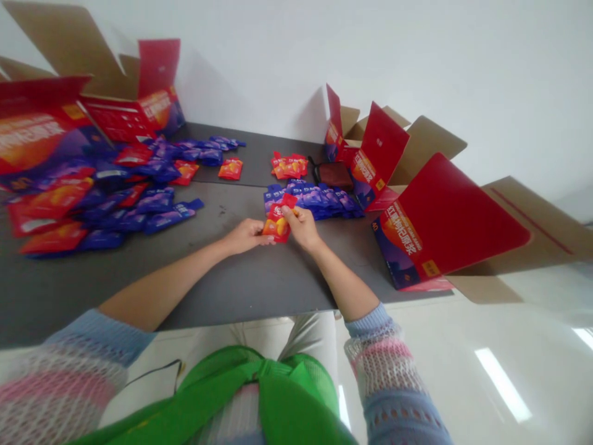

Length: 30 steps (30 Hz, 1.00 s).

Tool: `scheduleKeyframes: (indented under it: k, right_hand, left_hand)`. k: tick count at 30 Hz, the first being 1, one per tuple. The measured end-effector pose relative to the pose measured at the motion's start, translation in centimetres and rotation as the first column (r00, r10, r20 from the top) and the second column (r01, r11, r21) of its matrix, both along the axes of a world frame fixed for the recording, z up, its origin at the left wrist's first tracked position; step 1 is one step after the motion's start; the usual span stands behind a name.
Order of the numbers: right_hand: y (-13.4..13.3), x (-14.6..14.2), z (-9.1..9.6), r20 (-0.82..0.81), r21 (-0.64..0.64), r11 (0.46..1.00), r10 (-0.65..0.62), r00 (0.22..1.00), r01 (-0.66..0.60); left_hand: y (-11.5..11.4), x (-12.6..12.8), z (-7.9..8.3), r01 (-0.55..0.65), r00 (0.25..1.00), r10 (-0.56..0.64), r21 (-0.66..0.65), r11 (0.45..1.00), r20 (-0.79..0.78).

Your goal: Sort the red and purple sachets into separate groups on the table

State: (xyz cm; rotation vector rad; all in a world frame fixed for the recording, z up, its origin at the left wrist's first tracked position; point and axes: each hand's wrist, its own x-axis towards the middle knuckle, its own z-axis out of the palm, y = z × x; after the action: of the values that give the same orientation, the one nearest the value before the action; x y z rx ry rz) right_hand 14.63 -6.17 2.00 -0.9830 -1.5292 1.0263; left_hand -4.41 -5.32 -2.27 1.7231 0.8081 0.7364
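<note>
My right hand [301, 225] pinches the top of a red and orange sachet [277, 224] above the grey table [241, 290]. My left hand [248, 237] curls against the sachet's lower left edge, and its fingers seem to grip it. Just beyond my hands lies a row of overlapping purple sachets [310, 199]. Behind that row sits a small group of red sachets [290, 165]. A single red sachet [230, 169] lies apart, and a large mixed heap of red and purple sachets [130, 198] covers the table's left side.
Opened red cardboard cartons stand at the left [134, 114] and back right [377, 151], with another [440, 216] at the right table corner. A dark red pouch [333, 175] lies beside them. A white wall [278, 62] rises behind the table, with a glossy floor [463, 371] below.
</note>
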Motion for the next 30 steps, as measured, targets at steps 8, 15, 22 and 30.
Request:
scheduleKeyframes:
  k: [8,15,22,30]
  right_hand:
    - [-0.7,0.0,0.8,0.067,0.052,0.991,-0.124,0.990,0.121]
    - [-0.5,0.2,0.7,0.050,0.048,0.973,-0.229,0.972,0.227]
    - [-1.3,0.5,1.1,0.083,0.100,0.926,-0.372,0.924,0.364]
    - [0.0,0.2,0.4,-0.270,-0.218,0.894,-0.441,0.856,0.391]
  left_hand:
    - [0.4,0.1,0.3,0.098,0.993,-0.097,0.015,0.995,-0.072]
    - [0.0,0.3,0.6,0.067,0.993,-0.058,0.090,0.994,-0.104]
    - [0.0,0.4,0.1,0.059,0.993,-0.034,0.212,0.975,-0.117]
    - [0.0,0.4,0.8,0.023,0.998,-0.020,0.053,0.998,-0.056]
